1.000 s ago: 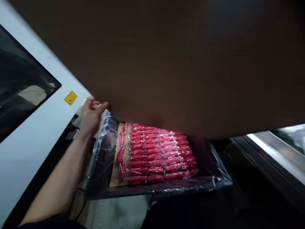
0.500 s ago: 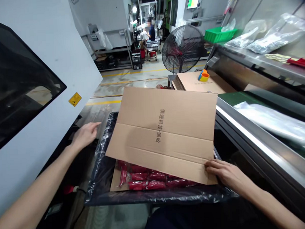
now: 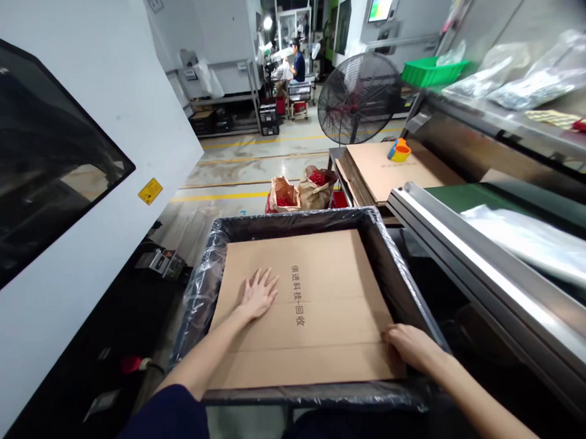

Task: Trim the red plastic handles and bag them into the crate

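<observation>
A brown cardboard sheet (image 3: 330, 269) with a line of dark printed characters lies inside a bin (image 3: 216, 235) lined with dark plastic film. My left hand (image 3: 260, 294) rests flat on the left part of the sheet, fingers spread. At the sheet's right edge, my right hand (image 3: 410, 345) has its fingers curled around the cardboard, close to the bin's right wall. Whatever lies under the sheet is hidden now.
A conveyor (image 3: 467, 252) with a metal rail runs along the right. Stacked cardboard (image 3: 373, 172) carries an orange and blue tape dispenser (image 3: 399, 150). Beyond the bin stand sacks of red parts (image 3: 283, 197) and a fan (image 3: 358, 99). A white machine (image 3: 101, 92) fills the left; a person (image 3: 298, 64) sits far back.
The cardboard sheet has gone from tilted above the bin to lying down inside it, covering the red bagged items. My left hand has moved from beside the bin onto the sheet.
</observation>
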`<state>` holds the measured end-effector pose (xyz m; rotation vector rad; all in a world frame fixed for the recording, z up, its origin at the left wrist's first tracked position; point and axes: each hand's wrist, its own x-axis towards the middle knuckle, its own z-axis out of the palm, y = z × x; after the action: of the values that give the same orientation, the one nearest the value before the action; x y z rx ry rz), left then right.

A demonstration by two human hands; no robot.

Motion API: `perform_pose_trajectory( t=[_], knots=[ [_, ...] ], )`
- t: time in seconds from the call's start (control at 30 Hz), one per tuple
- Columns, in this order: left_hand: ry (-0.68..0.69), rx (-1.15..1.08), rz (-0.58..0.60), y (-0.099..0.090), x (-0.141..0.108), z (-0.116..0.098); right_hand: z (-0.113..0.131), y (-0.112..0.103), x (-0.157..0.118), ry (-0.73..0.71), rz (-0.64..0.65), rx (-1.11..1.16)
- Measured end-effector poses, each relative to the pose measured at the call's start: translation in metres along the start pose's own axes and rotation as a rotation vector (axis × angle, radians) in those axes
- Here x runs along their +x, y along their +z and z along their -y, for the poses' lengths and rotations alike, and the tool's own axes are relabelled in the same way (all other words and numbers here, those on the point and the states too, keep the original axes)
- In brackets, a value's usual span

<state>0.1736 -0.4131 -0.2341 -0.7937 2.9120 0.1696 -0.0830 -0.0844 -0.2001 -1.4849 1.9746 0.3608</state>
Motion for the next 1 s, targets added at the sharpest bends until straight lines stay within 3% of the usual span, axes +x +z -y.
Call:
perform_pose_trajectory(
  t=[0.13, 0.27, 0.5, 0.6, 0.77, 0.9, 1.0],
  knots=[
    [-0.065, 0.010, -0.015, 0.019, 0.009, 0.006, 0.017, 0.019, 0.011, 0.122, 0.101, 0.036],
    [-0.149, 0.027, -0.070, 0.029, 0.030, -0.002, 0.033, 0.032, 0.016, 0.240, 0.102, 0.066],
    [-0.250, 0.047, -0.090, 0.044, 0.046, -0.018, 0.046, 0.021, 0.009, 0.398, 0.009, 0.128],
    [-0.208, 0.049, -0.102, 0.042, 0.048, -0.032, 0.047, 0.016, 0.003, 0.433, -0.018, 0.181],
    [-0.021, 0.055, -0.016, 0.052, 0.044, -0.082, 0.038, 0.000, 0.004, 0.395, -0.033, 0.365],
    [-0.035, 0.085, 0.024, 0.049, 0.038, -0.097, 0.051, -0.021, -0.012, 0.329, -0.229, 0.501],
    [-0.015, 0.070, 0.036, 0.040, 0.050, -0.122, 0.077, -0.024, -0.058, 0.269, -0.519, 0.567]
  ],
)
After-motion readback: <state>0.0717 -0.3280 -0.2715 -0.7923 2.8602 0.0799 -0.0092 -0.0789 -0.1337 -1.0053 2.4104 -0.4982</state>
